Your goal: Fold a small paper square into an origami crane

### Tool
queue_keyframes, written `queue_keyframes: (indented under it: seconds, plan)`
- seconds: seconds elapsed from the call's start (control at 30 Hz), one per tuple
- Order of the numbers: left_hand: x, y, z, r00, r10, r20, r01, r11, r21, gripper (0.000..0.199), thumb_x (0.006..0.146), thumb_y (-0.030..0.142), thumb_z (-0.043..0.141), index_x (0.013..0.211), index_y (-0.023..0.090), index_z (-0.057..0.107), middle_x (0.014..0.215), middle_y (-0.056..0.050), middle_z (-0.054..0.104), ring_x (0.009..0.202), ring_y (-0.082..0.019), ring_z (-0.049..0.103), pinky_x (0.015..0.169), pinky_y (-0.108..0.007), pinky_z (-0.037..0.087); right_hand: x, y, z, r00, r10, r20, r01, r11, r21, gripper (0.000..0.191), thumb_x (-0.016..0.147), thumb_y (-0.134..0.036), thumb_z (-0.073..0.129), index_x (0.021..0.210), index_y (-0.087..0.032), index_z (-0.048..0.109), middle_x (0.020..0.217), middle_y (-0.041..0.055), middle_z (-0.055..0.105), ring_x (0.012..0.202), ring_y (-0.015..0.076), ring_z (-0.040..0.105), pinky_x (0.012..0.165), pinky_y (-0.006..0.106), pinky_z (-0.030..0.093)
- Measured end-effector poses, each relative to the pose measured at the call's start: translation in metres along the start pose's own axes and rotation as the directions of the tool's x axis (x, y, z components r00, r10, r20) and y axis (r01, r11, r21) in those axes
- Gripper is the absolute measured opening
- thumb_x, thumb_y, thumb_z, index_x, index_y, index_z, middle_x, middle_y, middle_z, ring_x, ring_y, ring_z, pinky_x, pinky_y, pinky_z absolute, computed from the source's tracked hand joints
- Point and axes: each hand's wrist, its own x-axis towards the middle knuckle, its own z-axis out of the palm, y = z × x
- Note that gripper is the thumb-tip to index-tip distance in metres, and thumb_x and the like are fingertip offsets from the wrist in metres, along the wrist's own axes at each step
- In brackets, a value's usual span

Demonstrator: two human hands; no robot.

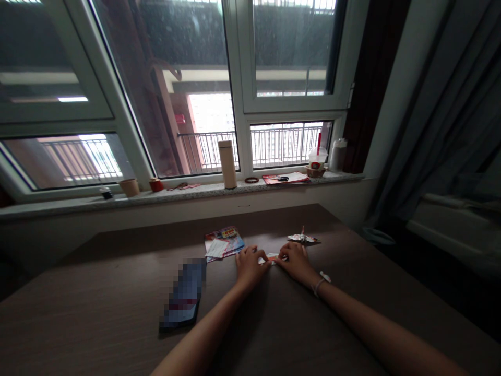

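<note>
A small piece of folded paper, white with orange print, lies on the brown table between my two hands. My left hand grips its left edge, fingers bent and thumb pressed toward the middle. At the right edge, my right hand pinches the paper with curled fingers; a bracelet circles that wrist. Much of the paper is hidden under the fingers. Just beyond my right hand sits a folded paper crane, white with coloured print. Printed colourful sheets with a white slip on top lie beyond my left hand.
A phone, partly pixelated, lies left of my left forearm. Along the windowsill stand a beige bottle, a paper cup, scissors on printed sheets, a lidded drink cup with a red straw and a grey bottle.
</note>
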Motion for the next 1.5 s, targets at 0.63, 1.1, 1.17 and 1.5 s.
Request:
queue_keyframes:
  seconds: [0.63,1.1,1.17,1.5]
  plan:
    - [-0.002,0.0043,0.0001,1.0,-0.018,-0.02,0.018,1.0,0.003,0.019,0.081,0.044,0.064,0.09,0.032,0.076,0.144,-0.003,0.05,0.135,-0.03,0.036,0.113,-0.053,0.022,0.0007,-0.0024,0.0024,0.999,-0.007,-0.044,0.007,1.0,0.003,0.032,0.088,-0.046,0.058,0.072,-0.022,0.072,0.098,0.0079,0.065,0.104,0.0268,0.051,0.093,0.042,0.032]
    - [-0.0002,0.0019,-0.0034,1.0,-0.016,0.019,0.015,0.999,0.049,0.021,0.08,0.048,0.066,0.095,0.036,0.075,0.147,-0.001,0.047,0.136,-0.03,0.037,0.112,-0.049,0.025,0.0038,-0.0026,0.0028,1.0,0.016,0.006,-0.016,1.0,-0.027,0.029,0.088,-0.041,0.059,0.074,-0.02,0.072,0.1,0.0068,0.065,0.106,0.0244,0.05,0.093,0.038,0.031]
    - [0.0004,0.0022,-0.0036,0.999,-0.023,0.029,0.021,0.999,0.047,0.022,0.08,0.05,0.066,0.095,0.036,0.075,0.147,-0.001,0.048,0.136,-0.03,0.038,0.112,-0.049,0.025,0.0025,-0.0019,0.0035,1.0,0.01,-0.008,-0.01,1.0,-0.03,0.025,0.087,-0.04,0.062,0.075,-0.02,0.072,0.1,0.0065,0.064,0.106,0.0244,0.05,0.093,0.037,0.031]
    - [0.0019,0.002,-0.0041,0.999,-0.033,0.033,0.033,0.999,0.014,0.027,0.077,0.056,0.067,0.093,0.036,0.075,0.146,-0.001,0.049,0.136,-0.03,0.038,0.113,-0.05,0.023,0.0011,0.0008,0.0019,0.999,0.039,0.004,-0.039,0.998,0.042,0.025,0.082,-0.045,0.065,0.073,-0.022,0.073,0.101,0.0041,0.065,0.105,0.0232,0.051,0.095,0.035,0.032]
